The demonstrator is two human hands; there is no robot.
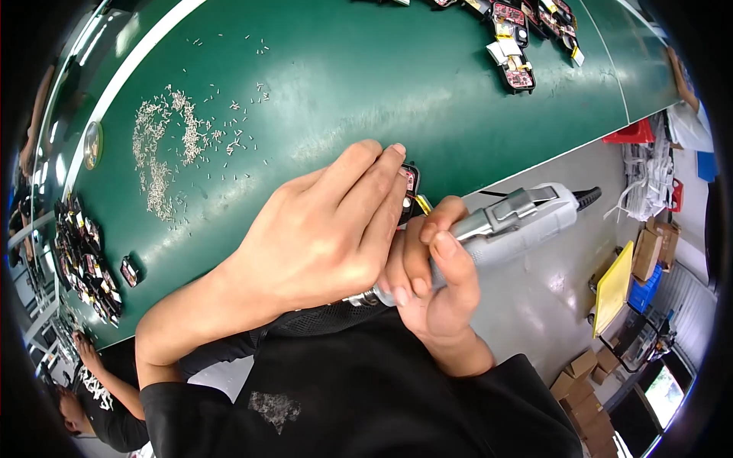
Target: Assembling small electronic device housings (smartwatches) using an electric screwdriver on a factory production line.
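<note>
While your right hand (439, 286) curls around the grey power screwdriver (527, 229), its grip is closed on the tool's body, thumb and fingers bent about it. The driver's corded end points toward 3 o'clock and its metal nose toward 7, partly covered by your left hand (321, 229). Your left hand's fingers lie long and nearly together, reaching toward 1 o'clock over a small black housing (413, 182) with a red board. That housing sits just off centre toward 1 o'clock, at the fingertips; most of it is hidden, so you cannot tell whether this grip grasps it or only rests there.

Beneath spreads the green counter (343, 91), with loose small screws (156, 175) scattered toward 10 o'clock. More opened housings (511, 46) cluster near 1 o'clock, a denser heap (84, 259) lies near 9, and a single unit (130, 270) sits just beside that heap.

Past the counter's edge, you have a pale, shiny floor (527, 305), a yellow platform (615, 290) between 3 and 4 o'clock, and cardboard boxes (580, 397) near 4. Another person (107, 389) is at 8 o'clock.
</note>
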